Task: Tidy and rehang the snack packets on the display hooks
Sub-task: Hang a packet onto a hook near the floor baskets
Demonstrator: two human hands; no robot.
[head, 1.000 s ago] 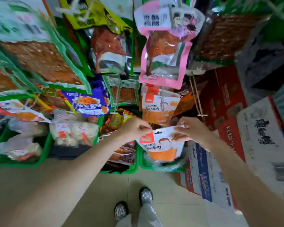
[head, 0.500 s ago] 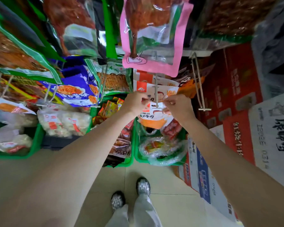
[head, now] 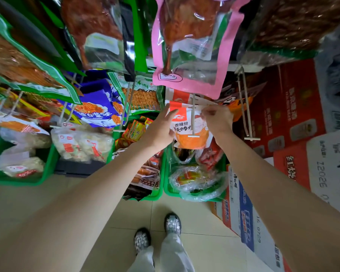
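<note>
The orange-and-white snack packet (head: 188, 126) hangs on the display hook (head: 193, 118), whose wire runs down the packet's front to a crossbar end near its lower half, directly below the big pink packet (head: 192, 55). The right hand (head: 218, 119) pinches the packet's top right corner just right of the hook, while the left hand (head: 162, 126) lies with straight, loosely spread fingers against the packet's left edge. Left of the hook hang a green packet (head: 143, 95) and a purple packet (head: 98, 105), beneath it stand green baskets (head: 165, 173) of snacks, and right of it an empty hook (head: 245, 107) juts before red cartons (head: 294, 103).
</note>
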